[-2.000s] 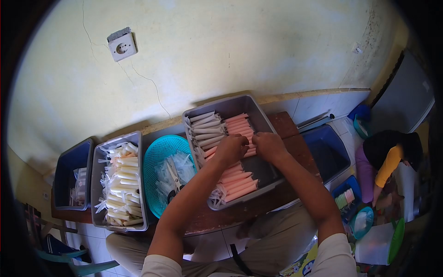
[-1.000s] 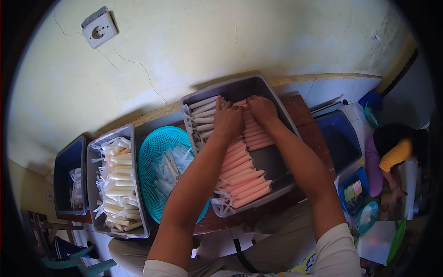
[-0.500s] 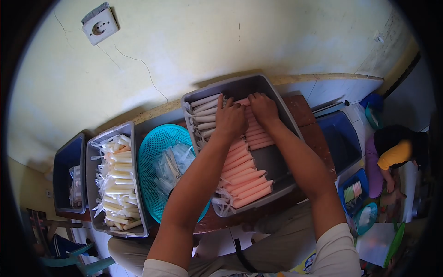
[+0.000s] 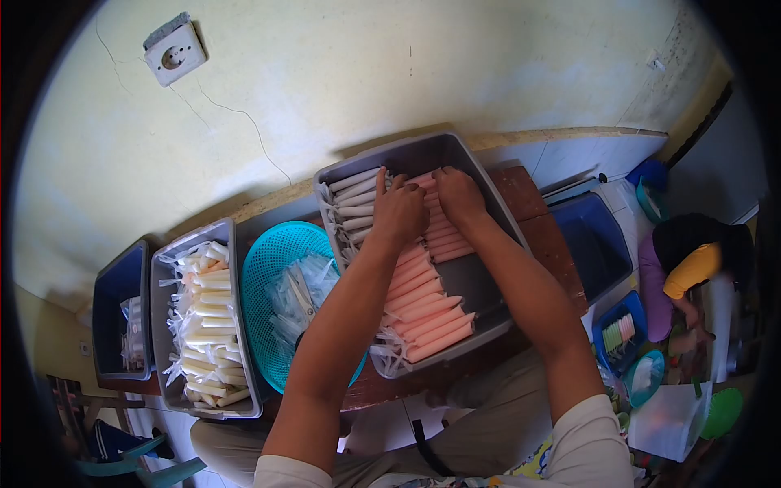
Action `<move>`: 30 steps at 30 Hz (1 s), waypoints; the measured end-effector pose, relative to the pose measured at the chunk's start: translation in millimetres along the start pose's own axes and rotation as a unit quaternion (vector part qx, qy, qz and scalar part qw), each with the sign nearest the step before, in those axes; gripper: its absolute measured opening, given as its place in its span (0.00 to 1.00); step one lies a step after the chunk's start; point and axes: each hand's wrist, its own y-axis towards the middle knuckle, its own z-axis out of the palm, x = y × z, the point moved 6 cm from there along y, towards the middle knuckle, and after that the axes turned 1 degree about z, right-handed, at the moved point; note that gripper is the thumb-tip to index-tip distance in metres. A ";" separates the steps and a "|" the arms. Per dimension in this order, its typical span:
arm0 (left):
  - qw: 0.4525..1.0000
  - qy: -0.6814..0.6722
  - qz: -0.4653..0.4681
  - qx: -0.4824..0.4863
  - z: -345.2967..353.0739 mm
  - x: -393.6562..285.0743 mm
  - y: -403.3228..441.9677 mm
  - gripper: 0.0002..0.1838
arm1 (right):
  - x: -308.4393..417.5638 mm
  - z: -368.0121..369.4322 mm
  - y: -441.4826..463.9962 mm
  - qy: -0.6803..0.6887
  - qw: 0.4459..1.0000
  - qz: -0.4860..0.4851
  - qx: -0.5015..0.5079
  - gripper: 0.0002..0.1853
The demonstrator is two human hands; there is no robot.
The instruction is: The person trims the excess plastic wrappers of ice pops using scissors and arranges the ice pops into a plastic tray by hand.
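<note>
Two groups of pink tubes [image 4: 425, 302] lay in the gray tub [image 4: 473, 285] on the desk [image 4: 561, 256], the left hand [image 4: 401, 211] partly spread and the right hand [image 4: 460, 198] curled over the far group, whether their fingers [image 4: 381, 182] gripped impossible to tell.

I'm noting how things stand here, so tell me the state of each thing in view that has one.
Middle gray tub: open, partly filled
Pink sticks: laid in rows
Left hand: index finger extended, grip unclear
Right hand: fingers bent, grip unclear
Teal basket: open, holding clear plastic
Scissors: lying on the plastic, partly hidden
Left gray tub: open, filled with cream sticks
Left blue tub: open
Wall socket: nothing plugged in
</note>
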 end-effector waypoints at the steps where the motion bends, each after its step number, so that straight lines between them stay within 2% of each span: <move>1: 1.000 -0.013 0.000 -0.008 -2.7 -1.1 -0.3 0.17 | 0.1 -5.4 -1.0 -0.003 1.000 0.000 -0.001 0.09; 3: 0.999 -0.027 0.000 -0.018 -8.0 -5.0 -2.0 0.16 | -2.5 -15.2 -4.8 0.100 0.994 0.037 -0.017 0.11; 7: 0.995 -0.085 0.042 -0.043 -19.1 -17.1 -12.5 0.10 | -5.3 -45.3 -19.3 0.143 0.989 0.028 -0.034 0.12; 9: 0.992 -0.101 0.063 -0.044 -23.8 -24.4 -17.8 0.07 | -4.9 -60.0 -33.3 0.171 0.985 0.021 -0.004 0.10; 10: 0.993 -0.097 0.070 -0.001 -21.1 -27.8 -21.8 0.06 | -4.8 -68.2 -40.5 0.170 0.985 0.021 -0.005 0.10; 11: 0.992 -0.093 0.076 0.043 -17.6 -31.4 -27.3 0.05 | -3.4 -70.1 -49.4 0.164 0.985 0.025 0.039 0.10; 15: 0.983 -0.151 0.083 0.065 -7.1 -30.2 -32.8 0.05 | 1.2 -72.8 -84.4 0.149 0.976 0.056 0.147 0.08; 19: 0.978 -0.155 0.112 0.076 7.9 -34.8 -29.4 0.06 | -12.2 -54.0 -99.0 0.131 0.978 0.059 0.154 0.10; 21: 0.975 -0.169 0.118 0.088 12.4 -40.4 -32.0 0.06 | -8.5 -50.1 -99.9 0.103 0.983 0.006 0.149 0.08; 25: 0.976 -0.120 0.116 0.139 17.8 -51.9 -35.2 0.07 | -5.2 -48.5 -99.9 0.101 0.977 0.038 0.182 0.09; 30: 0.977 -0.077 0.123 0.154 17.6 -55.7 -36.8 0.06 | -1.3 -35.8 -97.1 -0.010 0.980 -0.007 0.199 0.08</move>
